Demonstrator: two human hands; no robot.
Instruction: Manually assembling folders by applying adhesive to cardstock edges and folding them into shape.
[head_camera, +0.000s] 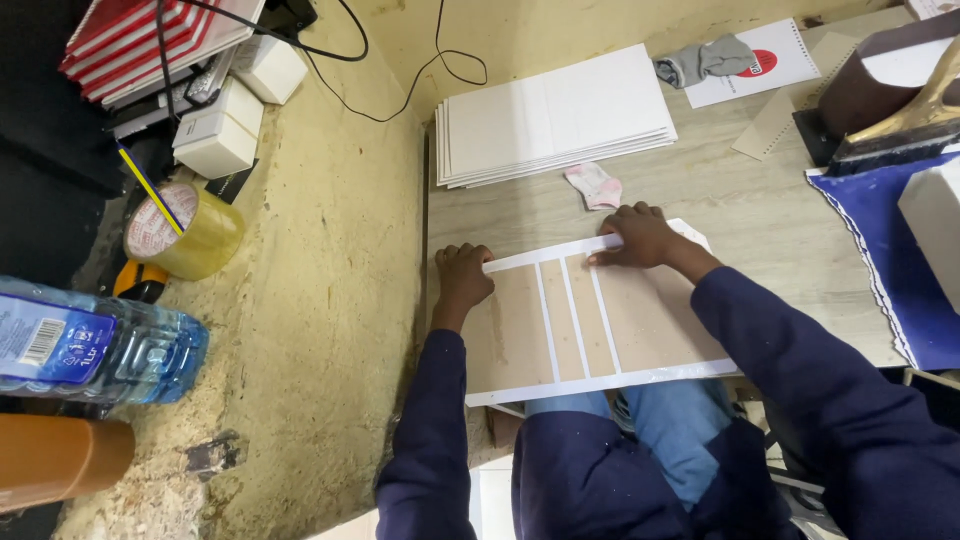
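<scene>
A brown cardboard sheet (650, 325) with white paper strips and a white border lies flat at the near edge of the wooden table (740, 205). My left hand (462, 278) presses on the sheet's top-left corner, fingers curled over the white top strip (545, 254). My right hand (638, 236) presses down on the same strip further right, fingers bent. Both sleeves are dark blue. A small crumpled pink-and-white cloth (594, 185) lies just beyond my right hand.
A stack of white boards (555, 115) sits at the table's back. A grey cloth (705, 58) rests on a notepad. Blue fabric (885, 245) and a brush lie right. On the yellow ledge left: tape roll (185, 232), water bottle (95, 342), white boxes, cables.
</scene>
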